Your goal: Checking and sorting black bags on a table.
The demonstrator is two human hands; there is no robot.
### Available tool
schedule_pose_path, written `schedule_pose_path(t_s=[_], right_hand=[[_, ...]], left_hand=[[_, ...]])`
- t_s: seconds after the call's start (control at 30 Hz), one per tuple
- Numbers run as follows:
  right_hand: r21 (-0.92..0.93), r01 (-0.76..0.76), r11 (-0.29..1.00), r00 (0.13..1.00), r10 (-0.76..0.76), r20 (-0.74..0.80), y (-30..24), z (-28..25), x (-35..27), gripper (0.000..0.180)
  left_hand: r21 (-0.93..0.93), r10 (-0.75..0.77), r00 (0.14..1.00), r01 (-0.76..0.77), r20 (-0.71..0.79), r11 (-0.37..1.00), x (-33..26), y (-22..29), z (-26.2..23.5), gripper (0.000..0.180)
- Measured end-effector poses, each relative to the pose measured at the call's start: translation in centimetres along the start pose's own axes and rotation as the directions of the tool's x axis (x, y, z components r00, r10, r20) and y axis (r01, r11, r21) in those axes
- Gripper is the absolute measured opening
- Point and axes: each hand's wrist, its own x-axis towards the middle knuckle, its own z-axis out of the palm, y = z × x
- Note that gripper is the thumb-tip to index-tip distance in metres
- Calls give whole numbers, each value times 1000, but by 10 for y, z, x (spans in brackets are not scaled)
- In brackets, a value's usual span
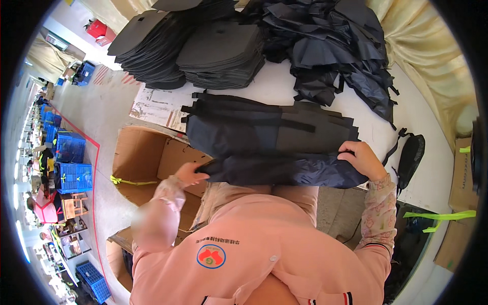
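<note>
A black fabric bag piece lies along the near edge of the white table, its near part hanging toward my lap. My left hand is closed on its left end, with the thumb over the cloth. At the right end, my right hand pinches the shiny lining between thumb and fingers. Under and beyond it is a layered pile of similar black pieces, with a short black strap across the top one. To the right of my right hand lies a slim black pouch with a cord.
Stacks of dark grey panels stand at the back, beside a heap of crumpled black fabric. An open cardboard box sits left of my left arm. Yellowish curtains hang at the right. Blue crates stand across the floor.
</note>
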Motion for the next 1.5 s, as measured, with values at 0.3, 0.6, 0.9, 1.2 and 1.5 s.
schedule_pose_path(t_s=[0.3, 0.6, 0.9, 1.2, 1.5], right_hand=[[28, 37, 999, 995, -34, -97, 14, 9, 38, 17], [-432, 207, 878, 829, -392, -399, 2, 69, 54, 46], [-429, 267, 863, 948, -316, -46, -3, 101, 43, 78], [-168, 366, 915, 889, -397, -229, -73, 44, 76, 63], [865, 252, 433, 966, -165, -199, -118, 62, 143, 19]], left_hand=[[288, 236, 908, -137, -346, 948, -9, 89, -93, 15], [610, 454, 827, -178, -333, 772, 48, 133, -111, 42], [170, 350, 937, -343, -9, 924, 1, 174, -165, 15], [290, 511, 860, -494, 21, 820, -32, 235, -109, 22], [475, 829, 441, -680, -345, 559, 35, 291, -86, 35]])
